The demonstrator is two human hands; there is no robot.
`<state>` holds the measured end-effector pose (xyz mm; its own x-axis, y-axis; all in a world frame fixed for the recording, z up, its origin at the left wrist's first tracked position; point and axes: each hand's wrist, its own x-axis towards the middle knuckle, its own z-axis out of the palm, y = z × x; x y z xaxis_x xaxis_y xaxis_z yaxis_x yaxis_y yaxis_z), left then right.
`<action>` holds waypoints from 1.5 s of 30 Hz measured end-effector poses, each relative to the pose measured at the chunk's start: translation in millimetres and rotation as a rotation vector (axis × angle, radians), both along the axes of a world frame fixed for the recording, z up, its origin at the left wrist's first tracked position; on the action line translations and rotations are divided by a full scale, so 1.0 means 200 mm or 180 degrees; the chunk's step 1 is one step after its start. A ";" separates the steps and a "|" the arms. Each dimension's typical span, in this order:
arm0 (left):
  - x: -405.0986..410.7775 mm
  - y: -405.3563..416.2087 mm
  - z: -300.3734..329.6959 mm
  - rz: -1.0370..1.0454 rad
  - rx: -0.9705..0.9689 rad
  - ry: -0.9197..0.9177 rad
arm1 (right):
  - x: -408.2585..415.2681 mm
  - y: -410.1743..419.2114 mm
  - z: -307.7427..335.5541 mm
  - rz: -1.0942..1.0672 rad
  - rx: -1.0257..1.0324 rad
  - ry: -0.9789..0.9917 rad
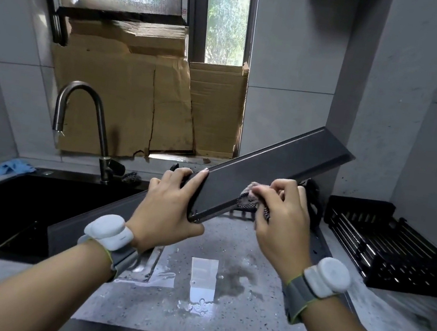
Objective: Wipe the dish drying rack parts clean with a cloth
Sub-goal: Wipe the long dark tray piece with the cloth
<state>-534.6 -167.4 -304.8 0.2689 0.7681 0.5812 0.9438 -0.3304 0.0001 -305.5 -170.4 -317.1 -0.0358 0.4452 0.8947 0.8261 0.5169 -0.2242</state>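
Two hands (167, 208) (282, 218), one tray (266, 171), one cloth (249, 200), one rack (385, 242).

— Someone's home kitchen, is it?
— Looks so: a black sink (12, 202) under a curved tap (83, 125), a wet speckled stone counter (219, 318), grey wall tiles (294, 64), and a black dish rack (390, 246) by the window (225, 19).

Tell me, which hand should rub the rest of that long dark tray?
The right hand. It already pinches the cloth against the tray, with bare tray stretching up to the far end. The left hand is busy gripping the tray's near end, keeping it off the counter.
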 end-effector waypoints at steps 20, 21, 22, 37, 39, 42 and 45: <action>0.07 -0.01 -0.02 0.0026 0.0153 -0.0027 | -0.08 -0.08 -0.11 0.0377 -0.0163 -0.0383; 0.07 -0.01 -0.03 0.0033 0.0175 0.0027 | -0.11 -0.10 -0.14 0.0488 -0.0210 -0.0437; 0.08 -0.01 -0.03 0.0041 0.0195 0.0091 | -0.12 -0.11 -0.15 0.0601 -0.0268 -0.0519; 0.00 -0.09 -0.02 0.0132 0.0637 0.1314 | 0.03 0.09 0.15 -0.0117 -0.0553 -0.0030; 0.01 -0.09 -0.01 0.0114 0.0664 0.1321 | 0.00 0.07 0.14 -0.0046 -0.0627 -0.0173; 0.06 -0.10 -0.01 0.0032 0.0629 0.1370 | -0.09 0.04 0.13 0.0160 -0.0619 -0.0292; 0.07 -0.10 -0.03 -0.0069 0.0527 0.1392 | -0.16 0.00 0.08 0.0449 -0.0599 -0.0449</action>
<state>-520.7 -187.8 -311.6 0.5307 0.6662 0.5239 0.8365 -0.3121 -0.4505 -337.2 -169.4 -300.2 -0.2276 0.5850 0.7784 0.7787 0.5893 -0.2152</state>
